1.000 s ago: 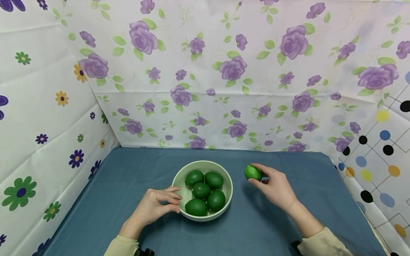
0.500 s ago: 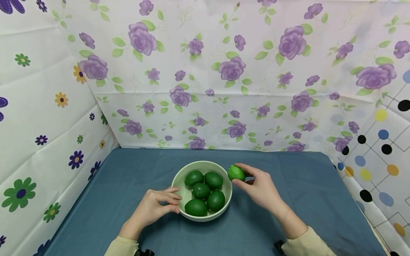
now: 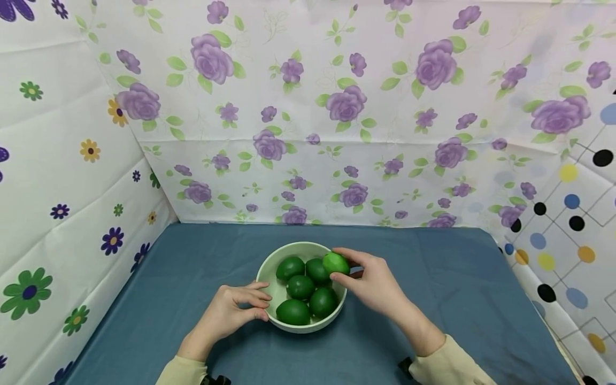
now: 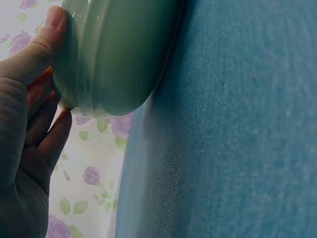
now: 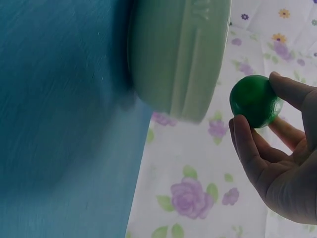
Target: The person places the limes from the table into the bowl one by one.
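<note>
A pale green bowl (image 3: pixel 271 267) rests on the blue cloth, holding several dark green oval fruits (image 3: pixel 300 287). My left hand (image 3: pixel 236 310) grips the bowl's left side, its thumb and fingers at the rim. That grip also shows in the left wrist view, where the hand (image 4: pixel 29 114) reaches the bowl wall (image 4: pixel 119 54). On the other side, my right hand (image 3: pixel 377 283) pinches a brighter green lime (image 3: pixel 335 263) between thumb and fingers, over the bowl's right rim. The right wrist view has the lime (image 5: pixel 253 101) in the fingertips, above the rim level of the bowl (image 5: pixel 173 54).
Blue cloth (image 3: pixel 433 267) covers the table around the bowl. A flowered sheet (image 3: pixel 308 176) hangs behind it. Patterned sheets also stand at the left (image 3: pixel 72 187) and the right (image 3: pixel 563 251).
My right hand has moved left with the lime, from the cloth right of the bowl to over the bowl's right rim. The left hand has stayed at the bowl.
</note>
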A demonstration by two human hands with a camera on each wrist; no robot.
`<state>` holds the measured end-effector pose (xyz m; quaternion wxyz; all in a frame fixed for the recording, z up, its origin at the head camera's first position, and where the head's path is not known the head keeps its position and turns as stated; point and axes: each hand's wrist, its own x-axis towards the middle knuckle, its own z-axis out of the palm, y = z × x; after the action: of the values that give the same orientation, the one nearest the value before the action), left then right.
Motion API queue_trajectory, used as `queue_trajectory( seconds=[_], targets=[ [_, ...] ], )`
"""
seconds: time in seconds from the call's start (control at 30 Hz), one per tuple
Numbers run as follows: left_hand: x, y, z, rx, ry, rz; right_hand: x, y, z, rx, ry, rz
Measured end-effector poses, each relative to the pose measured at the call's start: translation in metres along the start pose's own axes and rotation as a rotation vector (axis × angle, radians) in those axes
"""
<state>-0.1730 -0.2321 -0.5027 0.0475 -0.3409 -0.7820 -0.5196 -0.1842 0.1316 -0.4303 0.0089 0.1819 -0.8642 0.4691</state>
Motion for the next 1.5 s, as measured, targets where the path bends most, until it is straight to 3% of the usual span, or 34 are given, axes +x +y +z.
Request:
queue_trajectory(
  seconds=[0.23,0.5,0.83,1.5],
  targets=[
    [-0.001,-0.002,0.0,0.017,0.011,0.02,0.003,-0.009,0.018,0.009,-0.059,-0.03],
    [0.0,-0.002,0.002,0.024,0.009,0.038,0.005,-0.012,0.028,-0.234,-0.081,-0.054],
    [0.001,0.002,0.001,0.018,0.014,0.016,0.005,-0.01,0.03,-0.387,-0.064,-0.097],
    [0.0,0.0,0.001,0.025,0.024,0.047,0.005,-0.005,0.033,-0.463,-0.044,-0.141]
  ],
)
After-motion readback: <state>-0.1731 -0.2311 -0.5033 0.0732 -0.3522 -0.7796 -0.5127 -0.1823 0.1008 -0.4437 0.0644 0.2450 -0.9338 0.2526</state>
